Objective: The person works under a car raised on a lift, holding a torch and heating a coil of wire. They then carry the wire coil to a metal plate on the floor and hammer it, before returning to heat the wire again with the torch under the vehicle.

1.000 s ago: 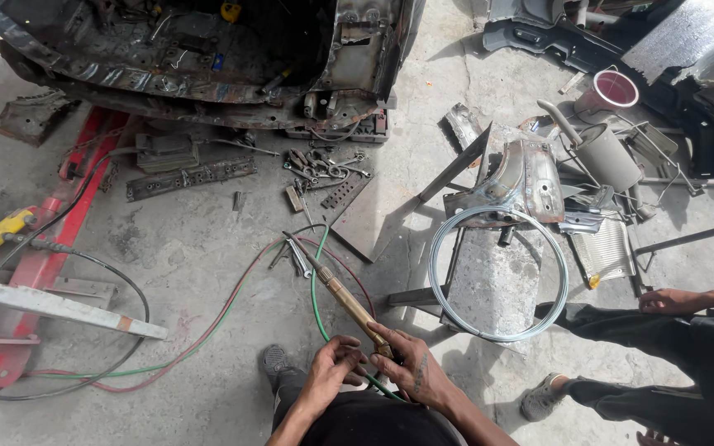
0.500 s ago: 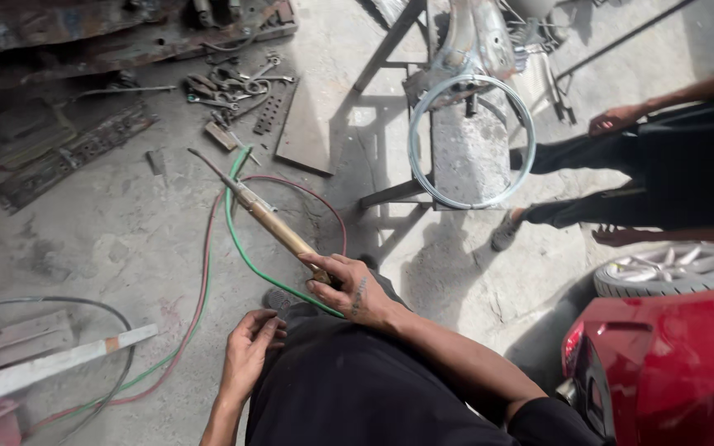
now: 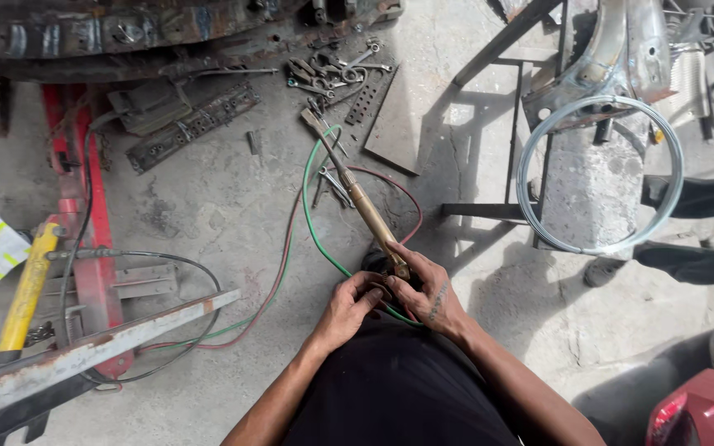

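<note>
Since the earlier frame the view has swung back toward 9 o'clock, so the red jack frame and yellow handle come into sight, and the left hand, then off the tool at 7 o'clock, has come up to join the right at its base.

The right hand (image 3: 427,291) is clamped around the lower end of the long brass-coloured gas torch (image 3: 367,211). The left hand (image 3: 347,307) is closed on the same end, fingertips at the valve area where the hoses enter; whether it grips or only pinches I cannot tell.

The torch looks rigid and moderately heavy, metal throughout, with a smooth round body that could slip in a loose grip. The thick lower handle, where both hands sit, is the sound place to hold; the thin neck is not. Its long axis runs from the hands up toward 11 o'clock, with the bent tip (image 3: 311,118) at the far end, above the concrete floor (image 3: 208,206).

The green hose (image 3: 311,219) and red hose (image 3: 284,264) trail limp from the base, curling toward 9 o'clock. Scattered wrenches (image 3: 324,70) lie beyond the tip at 12 o'clock; a coil of grey wire (image 3: 530,215) hangs at 2 o'clock.
</note>
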A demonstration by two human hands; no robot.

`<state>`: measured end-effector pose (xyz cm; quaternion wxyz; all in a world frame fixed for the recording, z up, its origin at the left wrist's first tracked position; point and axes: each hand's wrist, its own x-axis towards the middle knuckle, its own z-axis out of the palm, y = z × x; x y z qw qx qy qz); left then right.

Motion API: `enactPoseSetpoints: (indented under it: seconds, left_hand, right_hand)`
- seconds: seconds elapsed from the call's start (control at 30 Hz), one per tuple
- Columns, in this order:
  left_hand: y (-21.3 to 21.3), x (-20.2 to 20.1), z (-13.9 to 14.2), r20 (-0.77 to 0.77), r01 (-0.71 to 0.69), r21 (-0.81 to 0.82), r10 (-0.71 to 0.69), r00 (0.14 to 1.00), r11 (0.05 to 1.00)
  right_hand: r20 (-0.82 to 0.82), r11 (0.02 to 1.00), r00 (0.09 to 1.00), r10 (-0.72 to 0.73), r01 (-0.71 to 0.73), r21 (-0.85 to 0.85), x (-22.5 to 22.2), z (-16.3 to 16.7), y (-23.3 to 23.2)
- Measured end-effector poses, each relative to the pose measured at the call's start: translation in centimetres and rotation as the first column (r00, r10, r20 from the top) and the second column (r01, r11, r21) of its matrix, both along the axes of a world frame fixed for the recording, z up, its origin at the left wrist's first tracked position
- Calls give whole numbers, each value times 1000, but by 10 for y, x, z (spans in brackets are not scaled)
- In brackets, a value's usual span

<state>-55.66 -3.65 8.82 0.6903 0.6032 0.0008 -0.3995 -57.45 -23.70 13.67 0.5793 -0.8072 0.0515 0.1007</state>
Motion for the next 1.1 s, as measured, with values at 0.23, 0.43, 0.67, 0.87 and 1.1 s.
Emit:
enactPoseSetpoints:
  seconds: [0.23,0.43,0.67,0.87,1.1]
  left_hand:
    - [-1,55,11,-12,-165,-1,165,986,986]
    - [23,110,19,-75,-340,-38,337,938,939]
    - [65,231,7,-259,-409,-181,358,897,894]
    - [119,401,-39,-274,-373,-275,299,914,886]
    - [160,600,-99,-65,-257,132,267,961,957]
  right_hand:
    - [-23,994,994,107,-108,-30,89,9,11]
    - [61,983,983,172,-175,54,155,12,48]
    - [41,976,982,185,-189,107,250,0,89]
    - [38,995,994,98,-97,-28,387,-4,167]
    - [-59,934,997,-46,22,-356,460,3,208]
